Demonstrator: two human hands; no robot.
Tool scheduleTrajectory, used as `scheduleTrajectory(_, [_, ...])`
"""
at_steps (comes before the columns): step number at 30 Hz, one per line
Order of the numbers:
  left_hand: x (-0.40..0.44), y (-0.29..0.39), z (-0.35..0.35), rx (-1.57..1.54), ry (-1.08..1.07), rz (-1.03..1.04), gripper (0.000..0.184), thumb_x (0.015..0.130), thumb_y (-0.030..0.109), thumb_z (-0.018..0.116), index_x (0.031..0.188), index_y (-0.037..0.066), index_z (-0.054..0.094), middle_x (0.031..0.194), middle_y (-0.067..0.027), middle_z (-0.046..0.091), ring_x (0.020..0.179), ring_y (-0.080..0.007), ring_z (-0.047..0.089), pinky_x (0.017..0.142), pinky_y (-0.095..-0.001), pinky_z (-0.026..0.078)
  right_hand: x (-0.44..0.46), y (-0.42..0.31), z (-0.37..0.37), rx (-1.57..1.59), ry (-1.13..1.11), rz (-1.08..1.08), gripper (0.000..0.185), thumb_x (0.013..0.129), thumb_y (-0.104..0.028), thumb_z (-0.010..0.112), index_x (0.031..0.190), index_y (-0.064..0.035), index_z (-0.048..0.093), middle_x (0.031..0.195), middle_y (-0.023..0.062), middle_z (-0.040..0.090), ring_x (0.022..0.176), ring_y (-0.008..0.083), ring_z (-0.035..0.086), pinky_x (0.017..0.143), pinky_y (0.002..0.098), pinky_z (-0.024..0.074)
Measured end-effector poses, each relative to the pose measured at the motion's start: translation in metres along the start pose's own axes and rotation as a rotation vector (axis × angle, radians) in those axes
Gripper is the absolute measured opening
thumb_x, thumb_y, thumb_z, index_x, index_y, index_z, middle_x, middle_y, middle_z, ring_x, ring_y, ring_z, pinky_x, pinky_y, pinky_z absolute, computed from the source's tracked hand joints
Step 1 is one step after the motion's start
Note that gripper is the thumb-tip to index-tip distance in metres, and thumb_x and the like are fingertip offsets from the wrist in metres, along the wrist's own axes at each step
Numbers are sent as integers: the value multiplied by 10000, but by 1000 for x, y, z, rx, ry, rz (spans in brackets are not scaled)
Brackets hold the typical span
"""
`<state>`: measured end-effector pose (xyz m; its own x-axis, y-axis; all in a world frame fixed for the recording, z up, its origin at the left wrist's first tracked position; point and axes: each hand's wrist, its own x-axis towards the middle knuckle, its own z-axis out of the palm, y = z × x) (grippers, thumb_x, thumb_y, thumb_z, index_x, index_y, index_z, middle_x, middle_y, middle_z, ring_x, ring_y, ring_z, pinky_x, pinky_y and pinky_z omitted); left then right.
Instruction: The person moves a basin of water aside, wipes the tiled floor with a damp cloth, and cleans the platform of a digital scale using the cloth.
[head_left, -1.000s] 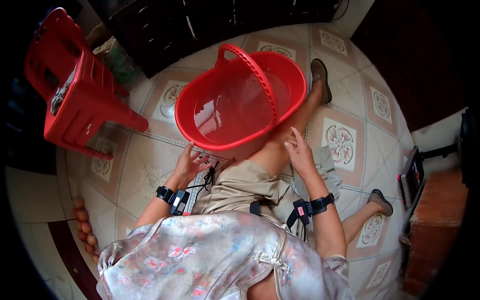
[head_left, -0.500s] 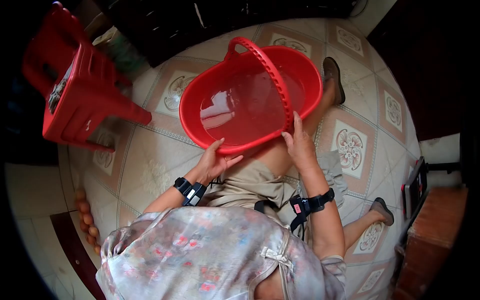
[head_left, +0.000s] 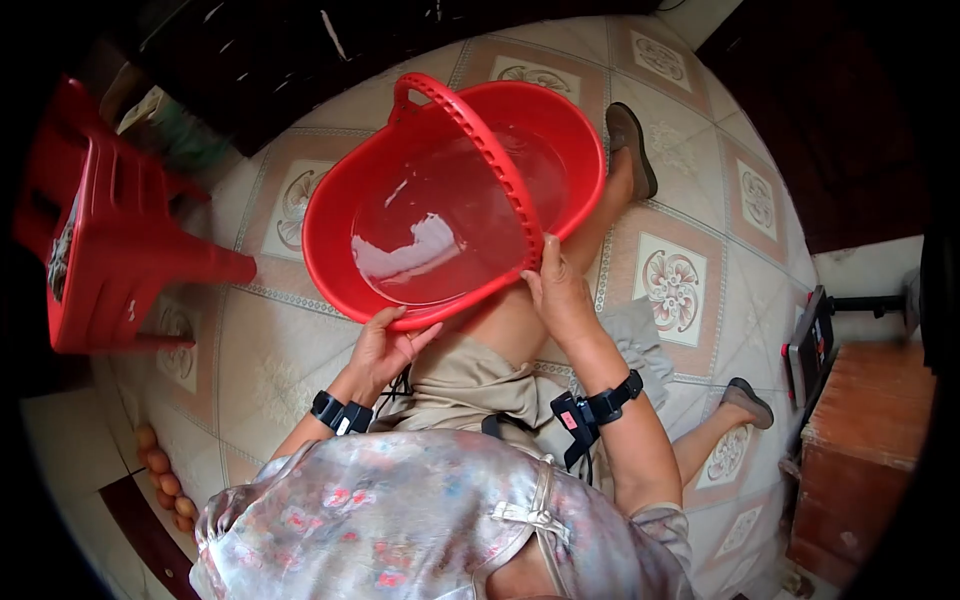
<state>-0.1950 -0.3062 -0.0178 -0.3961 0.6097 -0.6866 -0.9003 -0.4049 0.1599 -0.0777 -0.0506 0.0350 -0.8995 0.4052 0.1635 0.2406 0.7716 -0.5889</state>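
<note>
A red oval plastic basket (head_left: 322,262) with a tall arched handle (head_left: 490,150) is in front of me. Clear water (head_left: 470,250) covers its bottom and reflects a bright patch of light. My left hand (head_left: 380,352) grips the near rim, thumb on top and fingers spread beneath the edge. At the near foot of the handle, my right hand (head_left: 562,300) holds the rim, thumb on one side and a finger stretched up along the handle. The basket's near side is over my bent leg; its underside is hidden.
A red plastic chair (head_left: 110,240) with cloth on its seat stands at left. Round brownish things (head_left: 160,472) lie lower left. A wooden box (head_left: 865,430) is at right, beside a dark flat device (head_left: 808,345). Dark furniture (head_left: 300,50) lines the back of the patterned tile floor (head_left: 265,340).
My view has shifted, so everything lies further left, and the basket looks slightly more tilted towards me. Both hands keep their hold on its rim.
</note>
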Motion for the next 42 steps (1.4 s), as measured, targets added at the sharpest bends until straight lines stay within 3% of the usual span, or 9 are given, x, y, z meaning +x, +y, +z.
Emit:
scheduleTrajectory(6, [15, 13, 9, 19, -10, 22, 184, 904, 22, 590, 1078, -19, 548, 1271, -217, 586, 1213, -363, 579, 1070, -576, 473, 20, 10, 9, -108, 10, -28, 557, 889, -77, 659, 1334, 55, 349, 1046, 279, 650, 952, 428, 647, 798, 494, 533])
scheduleTrajectory(10, [34, 29, 16, -16, -10, 37, 257, 909, 17, 571, 1156, -30, 519, 1283, -224, 582, 1224, -372, 572, 1073, -583, 467, 47, 7, 10, -157, 52, -60, 520, 892, -91, 652, 1288, 102, 377, 965, 298, 651, 879, 440, 659, 697, 501, 538])
scheduleTrajectory(13, [48, 41, 25, -3, -9, 48, 275, 924, 13, 548, 1187, -46, 497, 1321, -242, 560, 1237, -398, 562, 1073, -590, 464, 69, 10, 10, -220, -36, -13, 542, 899, -91, 637, 1306, 104, 336, 918, 289, 657, 822, 443, 665, 660, 504, 539])
scheduleTrajectory(17, [64, 59, 30, 9, -8, 58, 266, 932, 21, 545, 1185, -45, 496, 1296, -237, 572, 1224, -394, 570, 1068, -576, 473, 93, 28, 24, -194, 60, -182, 824, 897, -140, 666, 1472, 53, 109, 922, 288, 648, 785, 445, 661, 642, 533, 534])
scheduleTrajectory(20, [78, 73, 43, 43, -2, 80, 262, 947, 37, 537, 1192, -41, 488, 1275, -235, 579, 1206, -392, 580, 1045, -557, 500, 115, 15, 16, -161, -4, -92, 485, 926, -137, 605, 1283, 60, 344, 871, 259, 675, 800, 417, 681, 637, 514, 536])
scheduleTrajectory(23, [87, 88, 44, 74, -36, 113, 259, 952, 45, 535, 1191, -37, 480, 1293, -254, 555, 1198, -402, 584, 1012, -535, 533, 139, 12, 23, -245, -34, -26, 421, 930, -138, 590, 1247, 31, 371, 837, 248, 679, 798, 404, 688, 637, 524, 534])
scheduleTrajectory(30, [110, 120, 60, 185, -37, 158, 283, 953, 37, 531, 1216, -45, 465, 1296, -251, 558, 1198, -400, 591, 997, -511, 549, 181, 9, 26, -226, -73, -28, 382, 907, -122, 601, 1196, 18, 395, 836, 234, 686, 808, 418, 686, 678, 531, 538])
scheduleTrajectory(40, [128, 139, 79, 165, -24, 204, 214, 914, -5, 578, 1115, -16, 507, 1250, -231, 552, 1175, -376, 595, 1033, -511, 522, 219, 9, 32, -178, -98, -16, 252, 969, -102, 432, 1186, 22, 399, 942, 236, 705, 862, 425, 686, 738, 522, 540])
scheduleTrajectory(42, [137, 144, 78, 142, -13, 225, 233, 907, -11, 578, 1127, -14, 499, 1249, -228, 555, 1169, -376, 599, 1022, -522, 527, 230, 18, 43, -184, -22, -33, 344, 934, -140, 571, 1163, 3, 357, 836, 272, 667, 808, 468, 662, 697, 548, 518])
